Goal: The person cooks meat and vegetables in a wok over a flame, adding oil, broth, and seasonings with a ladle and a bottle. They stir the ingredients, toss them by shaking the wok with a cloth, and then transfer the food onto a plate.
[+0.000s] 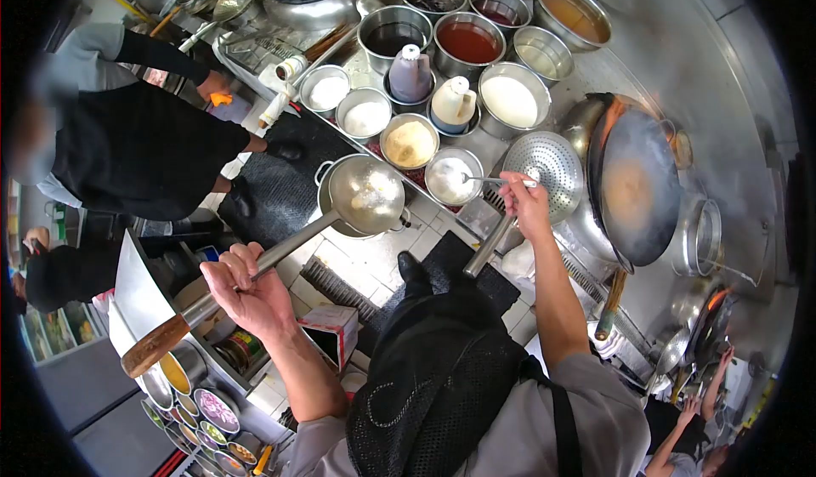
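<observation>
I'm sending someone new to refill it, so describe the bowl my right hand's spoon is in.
Find the steaming wok, then the round perforated strainer beside it. On the strainer's other side sits a small steel bowl with white contents. Unlike the neighbouring yellowish-filled bowl, it has a spoon in it.

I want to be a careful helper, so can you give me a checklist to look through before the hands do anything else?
1. Big ladle held: ok. The left hand is wrapped around its handle.
2. Little spoon held: ok. The right hand has it, with its tip at a bowl of white stuff.
3. Both hands away from the wok: ok. There is a gap between them and it.
4. No steam or smoke over the wok: not ok. A pale haze hangs there, so it looks hot.
5. Food in the wok ready: cannot tell. The haze blurs it.
6. Nearest other person out of the way: ok. They stand off to the left.
</observation>
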`<state>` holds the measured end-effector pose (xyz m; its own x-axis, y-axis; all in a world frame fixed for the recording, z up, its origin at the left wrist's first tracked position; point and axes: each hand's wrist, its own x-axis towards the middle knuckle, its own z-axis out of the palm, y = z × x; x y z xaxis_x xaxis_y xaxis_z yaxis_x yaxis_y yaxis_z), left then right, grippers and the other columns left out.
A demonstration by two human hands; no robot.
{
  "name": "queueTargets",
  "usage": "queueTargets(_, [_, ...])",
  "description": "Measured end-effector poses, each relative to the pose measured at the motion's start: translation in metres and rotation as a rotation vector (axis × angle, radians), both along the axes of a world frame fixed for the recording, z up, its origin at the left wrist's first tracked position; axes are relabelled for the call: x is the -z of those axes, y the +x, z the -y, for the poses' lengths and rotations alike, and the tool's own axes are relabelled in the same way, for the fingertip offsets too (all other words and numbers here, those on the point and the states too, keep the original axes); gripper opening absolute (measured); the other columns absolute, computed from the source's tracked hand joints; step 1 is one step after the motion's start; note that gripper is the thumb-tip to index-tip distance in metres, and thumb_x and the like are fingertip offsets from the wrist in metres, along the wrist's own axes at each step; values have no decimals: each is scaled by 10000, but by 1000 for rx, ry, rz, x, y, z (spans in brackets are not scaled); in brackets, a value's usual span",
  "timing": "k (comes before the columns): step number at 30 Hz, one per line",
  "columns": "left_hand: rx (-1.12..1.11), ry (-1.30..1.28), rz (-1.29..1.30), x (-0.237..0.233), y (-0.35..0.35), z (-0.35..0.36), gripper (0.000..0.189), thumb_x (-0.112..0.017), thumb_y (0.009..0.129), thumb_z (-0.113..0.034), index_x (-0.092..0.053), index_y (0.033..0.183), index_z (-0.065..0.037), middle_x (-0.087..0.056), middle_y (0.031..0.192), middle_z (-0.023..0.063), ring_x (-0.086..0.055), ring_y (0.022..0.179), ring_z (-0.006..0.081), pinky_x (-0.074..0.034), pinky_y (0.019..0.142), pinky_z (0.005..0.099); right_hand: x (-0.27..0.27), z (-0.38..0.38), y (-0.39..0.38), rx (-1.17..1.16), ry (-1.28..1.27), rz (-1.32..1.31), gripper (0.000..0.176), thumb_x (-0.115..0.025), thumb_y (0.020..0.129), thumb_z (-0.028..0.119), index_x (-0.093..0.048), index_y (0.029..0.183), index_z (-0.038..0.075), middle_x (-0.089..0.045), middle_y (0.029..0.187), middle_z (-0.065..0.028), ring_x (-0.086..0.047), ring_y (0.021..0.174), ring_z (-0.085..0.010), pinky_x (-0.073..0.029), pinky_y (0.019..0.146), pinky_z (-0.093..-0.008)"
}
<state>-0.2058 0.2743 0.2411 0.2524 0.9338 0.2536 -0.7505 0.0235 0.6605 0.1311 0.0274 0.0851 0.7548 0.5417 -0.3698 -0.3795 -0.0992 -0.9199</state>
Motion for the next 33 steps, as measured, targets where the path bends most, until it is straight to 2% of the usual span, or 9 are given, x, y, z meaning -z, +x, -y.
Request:
queueTargets(2, [-41,3,-20,0,7,2,431,-490,1060,-272,-308,688,-154,-313,601,-17,-325,641,131,-300,674,306,-8,9,1,17,22,10,334,-591,1010,276,-651,1134,-29,-634,817,-52,-512,581,-75,-410,472,-234])
queueTargets(5, [-16,-15,-22,-1,13,4,444,-450,1080,-287,-335,683,-124,-302,617,-11,-335,652,136,-352,730,318,-19,18,1,38,66,5,337,-589,1012,281,-651,1135,-26,-634,812,-52,-511,583,-73,-406,473,-231])
queueTargets(9, [-26,-41,-38,-3,28,11,443,-467,1074,-287,-330,685,-125,-299,615,-11,-333,653,134,-353,725,314,-51,17,-3,25,132,-9,338,-589,1013,291,-657,1128,-19,-638,811,-49,-508,580,-70,-403,470,-228])
queueTargets(11, [-5,-113,-35,1,36,16,437,-487,1065,-295,-336,689,-132,-298,613,-12,-330,652,132,-346,716,315,-64,15,-5,18,107,102,335,-581,1017,286,-659,1131,-19,-635,805,-35,-499,570,-69,-401,469,-228])
queueTargets(12, [39,-133,3,6,39,17,431,-500,1058,-304,-347,691,-139,-301,614,-12,-333,656,133,-340,707,317,-58,13,1,-12,-53,180,310,-571,1021,269,-667,1139,-1,-643,800,-23,-508,576,-66,-411,480,-227])
queueTargets(16, [60,-182,-4,17,44,21,424,-509,1055,-302,-372,688,-138,-314,612,-13,-344,662,134,-337,702,317,-20,-9,-1,-104,-262,298,275,-566,1017,264,-695,1126,47,-675,785,-22,-544,602,-69,-445,524,-237])
queueTargets(23, [8,-167,-16,15,18,11,442,-492,1062,-313,-353,681,-136,-351,612,-13,-368,661,130,-358,728,315,12,-34,-9,-184,-327,374,275,-601,982,257,-712,1070,22,-699,780,-57,-570,607,-99,-475,557,-261])
queueTargets(29, [-31,-91,-31,15,16,6,443,-483,1066,-307,-334,686,-134,-320,615,-11,-342,653,132,-355,726,330,8,-27,-11,-135,-179,185,266,-607,975,238,-694,1105,24,-666,780,-33,-532,579,-70,-429,499,-239])
queueTargets(33, [-52,-157,-7,15,29,9,429,-490,1062,-283,-314,700,-137,-303,617,-12,-323,646,130,-339,708,302,-37,-12,-17,-63,71,25,289,-588,1000,253,-676,1129,10,-634,765,-18,-513,562,-54,-403,466,-221])
